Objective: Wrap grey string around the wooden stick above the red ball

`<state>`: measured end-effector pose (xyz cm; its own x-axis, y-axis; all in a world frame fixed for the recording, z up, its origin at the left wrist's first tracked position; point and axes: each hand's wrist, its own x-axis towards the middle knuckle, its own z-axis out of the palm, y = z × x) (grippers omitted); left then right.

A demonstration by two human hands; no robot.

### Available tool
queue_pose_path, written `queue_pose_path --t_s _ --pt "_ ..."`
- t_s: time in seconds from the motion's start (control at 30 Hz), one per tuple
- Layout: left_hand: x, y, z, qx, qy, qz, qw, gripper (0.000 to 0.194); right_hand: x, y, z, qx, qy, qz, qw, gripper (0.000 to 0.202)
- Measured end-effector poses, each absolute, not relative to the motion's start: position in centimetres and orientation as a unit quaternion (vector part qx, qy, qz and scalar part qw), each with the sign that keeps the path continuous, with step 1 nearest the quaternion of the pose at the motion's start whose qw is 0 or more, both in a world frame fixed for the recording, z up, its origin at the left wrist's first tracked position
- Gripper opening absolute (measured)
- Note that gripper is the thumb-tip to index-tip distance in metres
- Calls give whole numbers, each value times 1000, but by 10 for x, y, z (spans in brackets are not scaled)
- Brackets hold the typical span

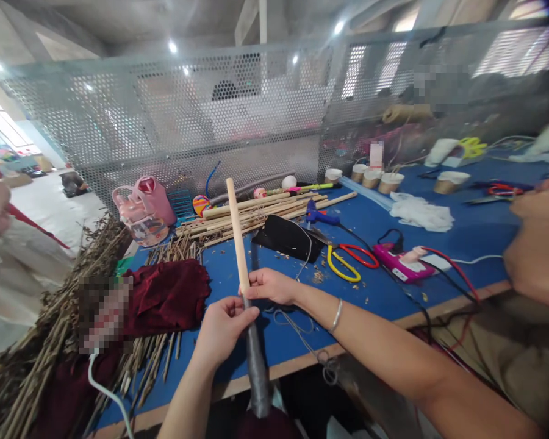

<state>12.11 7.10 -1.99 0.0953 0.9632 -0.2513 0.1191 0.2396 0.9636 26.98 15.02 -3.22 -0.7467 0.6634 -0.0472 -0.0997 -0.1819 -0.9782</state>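
Note:
A pale wooden stick (236, 238) stands up from a dark grey wrapped lower part (257, 372), which reaches down to the table's front edge. My left hand (226, 332) pinches the top of the grey part between thumb and fingers. Just above it, my right hand (269, 286), with a bracelet on the wrist, grips the stick where the bare wood meets the wrapping. Thin grey string (297, 326) lies in loose loops below my right wrist. Behind the hands is a black cloth piece (283, 238).
Yellow-red scissors (343, 259), a blue glue gun (320, 214), a pink power strip (402, 263) and paper cups (390, 182) are on the right. Dark red cloth (169, 296), dry twigs (50, 329) and a pink bottle (155, 201) are left. Another person's arm (540, 244) is far right.

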Motion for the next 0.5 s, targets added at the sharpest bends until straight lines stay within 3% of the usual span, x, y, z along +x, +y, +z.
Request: queue_pose_path --t_s 0.13,0.37,0.5 --pt "124 68 -18 421 510 371 652 41 271 150 -31 -223 -579 741 259 38" --pt "128 71 -25 492 545 419 534 35 270 150 -32 -254 -575 731 267 40" --pt "126 71 -21 457 485 386 638 36 273 148 -25 -227 -572 746 253 41"
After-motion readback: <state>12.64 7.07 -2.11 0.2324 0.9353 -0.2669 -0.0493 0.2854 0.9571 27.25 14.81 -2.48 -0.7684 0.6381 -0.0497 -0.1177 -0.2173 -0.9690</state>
